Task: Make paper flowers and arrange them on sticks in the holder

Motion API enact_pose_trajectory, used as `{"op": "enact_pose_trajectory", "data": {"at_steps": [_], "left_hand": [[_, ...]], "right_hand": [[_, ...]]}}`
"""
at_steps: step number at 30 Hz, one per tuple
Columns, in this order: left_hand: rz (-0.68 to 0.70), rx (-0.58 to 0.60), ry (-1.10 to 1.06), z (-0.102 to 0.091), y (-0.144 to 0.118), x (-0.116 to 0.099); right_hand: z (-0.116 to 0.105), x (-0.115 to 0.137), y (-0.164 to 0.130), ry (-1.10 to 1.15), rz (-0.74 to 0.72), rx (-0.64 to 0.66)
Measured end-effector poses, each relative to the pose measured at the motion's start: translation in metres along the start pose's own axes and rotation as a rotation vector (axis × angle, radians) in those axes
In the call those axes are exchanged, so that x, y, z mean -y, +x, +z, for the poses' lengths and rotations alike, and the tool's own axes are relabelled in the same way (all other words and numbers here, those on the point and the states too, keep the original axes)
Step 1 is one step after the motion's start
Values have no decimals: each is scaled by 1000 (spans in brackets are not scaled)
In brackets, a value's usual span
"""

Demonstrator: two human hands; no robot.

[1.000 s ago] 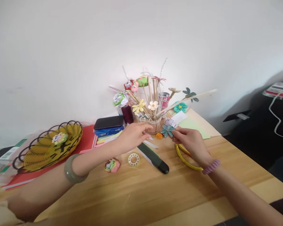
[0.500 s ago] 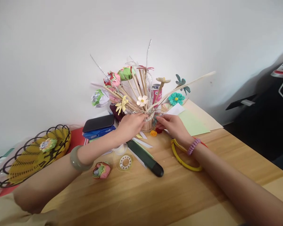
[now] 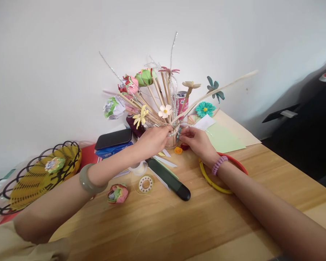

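A small glass jar (image 3: 175, 140) stands at the back of the wooden table (image 3: 163, 224) and holds several paper flowers on wooden sticks (image 3: 152, 101). My left hand (image 3: 154, 140) is curled against the jar's left rim and grips it. My right hand (image 3: 197, 142) pinches a small teal paper flower (image 3: 178, 133) and presses it to the front of the jar, right beside my left fingertips. The hands hide most of the jar. A tiny orange paper rose (image 3: 178, 150) and a red one (image 3: 184, 146) lie just below the hands.
A black-handled tool (image 3: 170, 179), a tape ring (image 3: 146, 184) and a pink-green paper rose (image 3: 118, 193) lie in front. Yellow and red hoops (image 3: 216, 185) sit under my right wrist. At the left are a wire basket (image 3: 40, 174) and a phone (image 3: 113, 139); green paper (image 3: 226, 140) is right.
Both hands moved from above the table in to the jar. The teal flower went from open view in my right hand to being pressed against the jar.
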State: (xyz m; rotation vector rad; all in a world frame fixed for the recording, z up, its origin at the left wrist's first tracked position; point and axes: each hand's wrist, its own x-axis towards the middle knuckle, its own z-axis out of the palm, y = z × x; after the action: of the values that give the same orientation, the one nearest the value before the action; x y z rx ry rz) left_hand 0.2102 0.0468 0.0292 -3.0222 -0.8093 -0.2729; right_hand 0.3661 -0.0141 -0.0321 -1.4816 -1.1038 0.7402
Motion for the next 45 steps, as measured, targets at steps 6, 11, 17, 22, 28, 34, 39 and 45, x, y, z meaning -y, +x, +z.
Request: {"op": "enact_pose_trajectory", "data": {"at_steps": [6,11,17,22,28,34,39,45], "left_hand": [[-55,22,-86,1,4,-6],[-123,68,-237,2,9,-7],[-145,98,-266,2,10,-7],[-152,90,-242,2,11,-7],[-157,93,-256,1,12,-8],[-155,105,-301,3,12,-6],[-148,106,-313,4,12,-5],[-145,112,-326,3,12,-5]], "right_hand": [[-1,3,0,-183,-49,-79],[0,7,-1,-305,-72,-114],[0,8,-2,-389,-137,-103],[-1,8,-2,-400,-149,-91],[-1,7,-1,-385,-102,-99],[-1,7,-1,-354,-89,-91],[-1,7,0,-328,-83,-98],[-3,1,5,-247,-56,-66]]}}
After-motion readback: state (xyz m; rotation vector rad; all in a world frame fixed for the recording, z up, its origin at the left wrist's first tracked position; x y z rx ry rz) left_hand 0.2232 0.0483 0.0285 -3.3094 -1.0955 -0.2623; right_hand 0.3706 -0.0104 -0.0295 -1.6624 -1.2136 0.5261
